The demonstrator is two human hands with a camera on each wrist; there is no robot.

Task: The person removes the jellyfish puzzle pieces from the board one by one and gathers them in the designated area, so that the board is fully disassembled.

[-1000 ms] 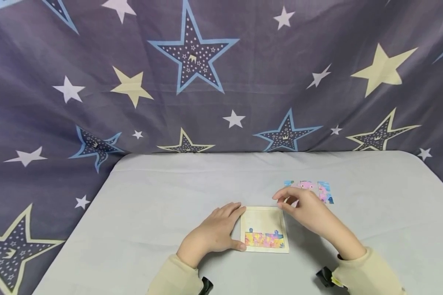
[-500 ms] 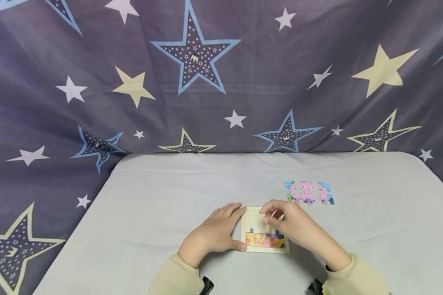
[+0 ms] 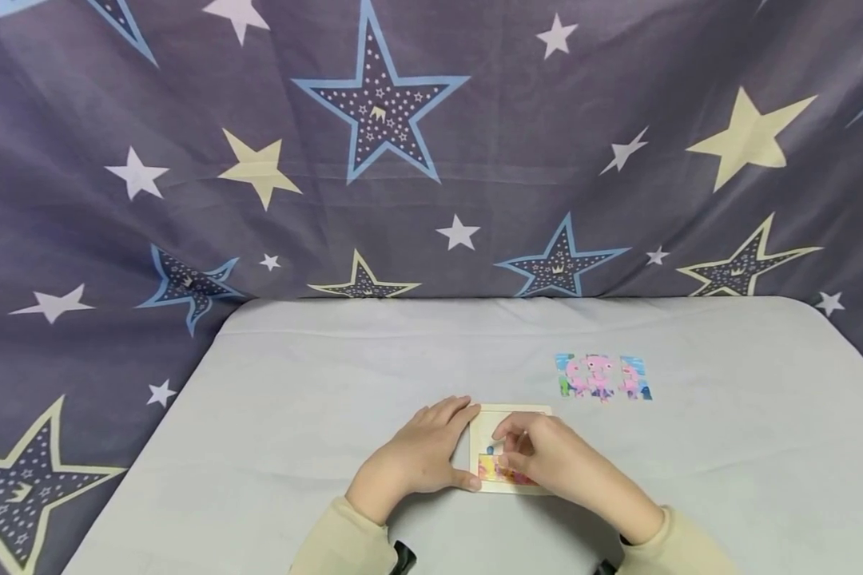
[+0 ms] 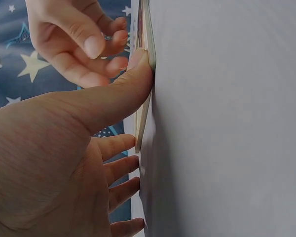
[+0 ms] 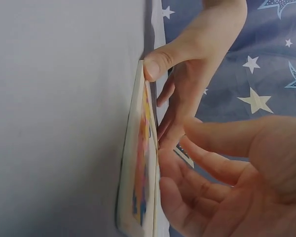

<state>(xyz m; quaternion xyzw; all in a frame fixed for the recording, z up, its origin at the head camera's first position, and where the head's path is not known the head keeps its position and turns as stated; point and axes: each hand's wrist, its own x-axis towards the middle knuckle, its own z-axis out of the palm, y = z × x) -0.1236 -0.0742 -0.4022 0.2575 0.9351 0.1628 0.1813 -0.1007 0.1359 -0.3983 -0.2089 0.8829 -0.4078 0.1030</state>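
Touching the tray, the left hand lies wide; the right hand curls above, its hold, if any, unclear.

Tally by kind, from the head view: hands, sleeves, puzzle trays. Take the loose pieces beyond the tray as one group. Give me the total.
Hands: 2 (left hand, right hand)
Sleeves: 2 (left sleeve, right sleeve)
Puzzle trays: 1 (tray)
Groups of loose pieces: 1 (loose pieces)
Total: 6
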